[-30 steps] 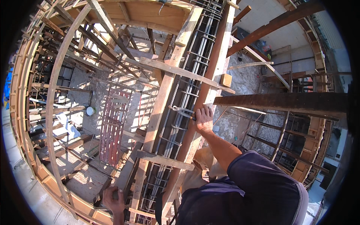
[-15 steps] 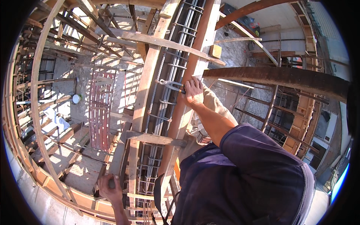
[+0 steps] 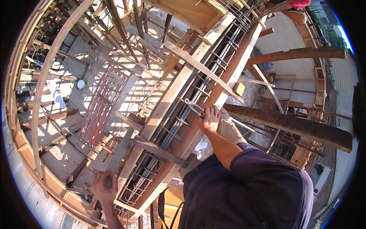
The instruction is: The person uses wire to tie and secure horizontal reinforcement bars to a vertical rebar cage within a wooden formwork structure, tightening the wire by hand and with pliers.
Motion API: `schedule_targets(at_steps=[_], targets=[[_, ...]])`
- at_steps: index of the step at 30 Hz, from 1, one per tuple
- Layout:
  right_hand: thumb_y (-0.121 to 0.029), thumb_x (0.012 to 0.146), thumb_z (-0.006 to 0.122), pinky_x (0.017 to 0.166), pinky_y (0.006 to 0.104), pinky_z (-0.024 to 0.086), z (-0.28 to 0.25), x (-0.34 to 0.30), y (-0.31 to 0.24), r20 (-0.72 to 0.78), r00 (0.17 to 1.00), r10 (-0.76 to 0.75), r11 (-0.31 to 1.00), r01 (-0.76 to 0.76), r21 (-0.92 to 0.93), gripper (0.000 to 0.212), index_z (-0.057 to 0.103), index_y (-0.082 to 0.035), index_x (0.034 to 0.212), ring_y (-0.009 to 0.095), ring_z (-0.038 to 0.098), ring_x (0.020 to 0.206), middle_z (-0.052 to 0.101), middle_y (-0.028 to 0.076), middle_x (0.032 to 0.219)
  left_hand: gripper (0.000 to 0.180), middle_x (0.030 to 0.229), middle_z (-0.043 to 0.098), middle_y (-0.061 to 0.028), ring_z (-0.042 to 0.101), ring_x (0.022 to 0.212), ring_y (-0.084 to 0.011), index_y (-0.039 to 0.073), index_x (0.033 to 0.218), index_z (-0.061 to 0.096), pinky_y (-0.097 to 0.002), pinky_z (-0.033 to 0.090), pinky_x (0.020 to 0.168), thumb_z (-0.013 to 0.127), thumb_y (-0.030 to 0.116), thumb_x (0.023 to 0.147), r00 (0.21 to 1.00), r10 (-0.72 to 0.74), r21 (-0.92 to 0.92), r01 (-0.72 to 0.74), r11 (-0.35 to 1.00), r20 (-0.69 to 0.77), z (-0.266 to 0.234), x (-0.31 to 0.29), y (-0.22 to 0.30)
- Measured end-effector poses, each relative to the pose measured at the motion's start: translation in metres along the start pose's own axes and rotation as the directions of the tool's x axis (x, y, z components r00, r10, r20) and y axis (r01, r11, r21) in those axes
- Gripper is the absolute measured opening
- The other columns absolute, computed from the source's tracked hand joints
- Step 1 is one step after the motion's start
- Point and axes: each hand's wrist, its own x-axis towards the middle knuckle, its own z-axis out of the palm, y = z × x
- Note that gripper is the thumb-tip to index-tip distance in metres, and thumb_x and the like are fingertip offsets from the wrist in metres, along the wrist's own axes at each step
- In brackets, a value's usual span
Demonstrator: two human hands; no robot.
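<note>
My right hand (image 3: 209,120) is closed round the dark handles of steel pincers (image 3: 194,107). Their pale jaws reach over the long rebar cage (image 3: 173,131) lying in a wooden trough. That hand rests by the trough's right side board (image 3: 228,82). At lower left, my left hand (image 3: 103,187) has its thumb and fingers curled round the near end of a grey wooden board (image 3: 121,154), beside the trough's left side board (image 3: 167,99). Its grip is partly hidden.
Two short crosspieces, a far slat (image 3: 202,70) and a nearer one (image 3: 160,152), span the trough. A dark heavy beam (image 3: 293,126) runs off to the right. Far below lie red slatted framing (image 3: 101,107) and a white bucket (image 3: 81,84). Another person's arm (image 3: 291,16) shows at top right.
The view has turned, so the trough now slants toward upper right and another person has come into sight. Both hands keep their holds; the pincers remain over the cage.
</note>
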Motion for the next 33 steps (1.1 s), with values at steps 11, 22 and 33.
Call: schedule_targets(at_steps=[11,22,33], targets=[[-0.031,0.08,0.07,0.112,0.0549,0.028,0.0,0.002,0.003,0.08,0.997,0.013,1.0,-0.013,0.0,0.032,0.062,-0.009,0.102,0.035,0.04,0.136,0.06,0.014,0.115,0.014,0.08,0.067,-0.0102,0.064,0.078,-0.032,0.005,0.078,0.068,-0.042,0.051,0.071,0.074,0.014,0.069,0.997,-0.047,-0.015,0.046,0.999,-0.067,0.004,-0.001,0.004],[-0.035,0.078,0.071,0.103,0.0578,0.035,-0.063,0.046,0.04,0.566,0.756,-0.33,0.941,0.215,0.261,0.046,0.058,-0.008,0.113,0.033,0.05,0.123,0.057,0.012,0.115,0.039,0.125,0.065,-0.0191,0.062,0.112,-0.0396,0.003,0.117,0.066,-0.0465,0.05,0.094,0.057,0.031,0.09,0.981,0.024,0.224,0.019,0.974,-0.19,0.006,-0.008,0.009],[-0.03,0.085,0.071,0.087,0.0473,0.052,-0.085,0.276,0.096,0.282,0.955,0.087,0.868,-0.211,0.449,0.038,0.057,-0.001,0.105,0.038,0.063,0.101,0.061,0.018,0.105,0.075,0.154,0.033,-0.0206,0.035,0.139,-0.0405,0.009,0.155,0.031,-0.0551,0.03,0.112,0.063,0.031,0.091,0.713,-0.306,0.312,0.594,0.741,-0.63,0.053,0.026,0.113]])
